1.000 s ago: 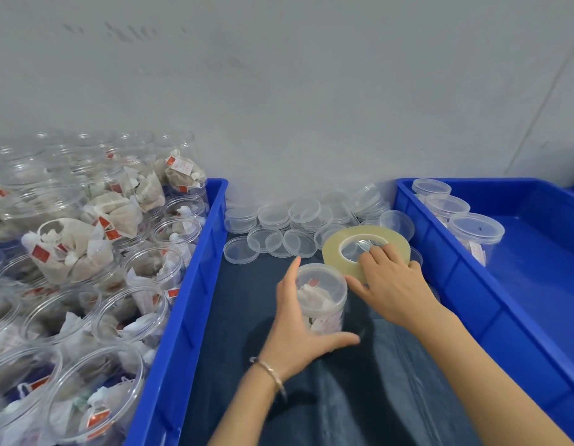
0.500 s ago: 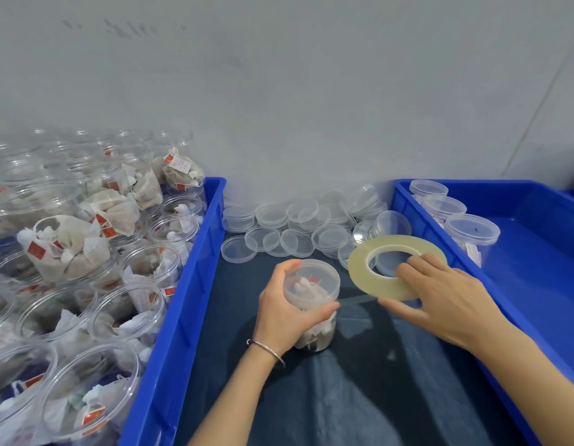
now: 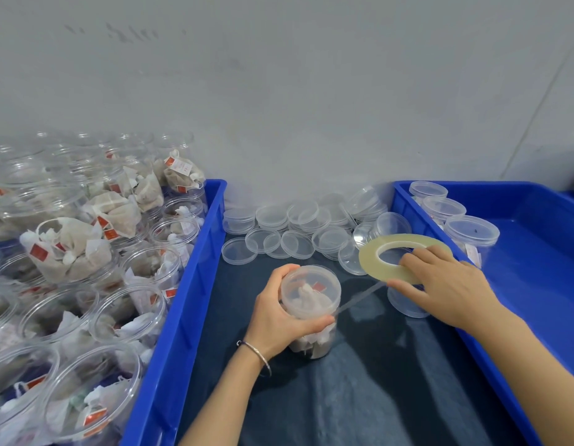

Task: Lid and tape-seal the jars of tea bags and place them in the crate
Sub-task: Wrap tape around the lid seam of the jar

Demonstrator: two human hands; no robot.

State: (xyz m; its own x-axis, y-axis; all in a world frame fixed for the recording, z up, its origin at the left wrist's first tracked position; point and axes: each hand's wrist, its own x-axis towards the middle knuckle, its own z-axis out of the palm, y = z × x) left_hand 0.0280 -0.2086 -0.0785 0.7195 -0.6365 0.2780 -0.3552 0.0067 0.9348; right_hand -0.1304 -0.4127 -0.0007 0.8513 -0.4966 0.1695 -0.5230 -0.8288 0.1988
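Left hand [image 3: 279, 320] grips lidded jar of tea bags [image 3: 311, 304], hiding its left side. Right hand [image 3: 446, 284] pinches tape roll [image 3: 398, 257] right of jar; strip [image 3: 359, 299] runs faintly to it.

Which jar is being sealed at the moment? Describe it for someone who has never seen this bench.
Look at the dark cloth between the two blue crates. The jar stands there, gripped by the left hand. Unlike the open jars heaped on the left, it has a lid, and a strip of tape runs from it to the tape roll.
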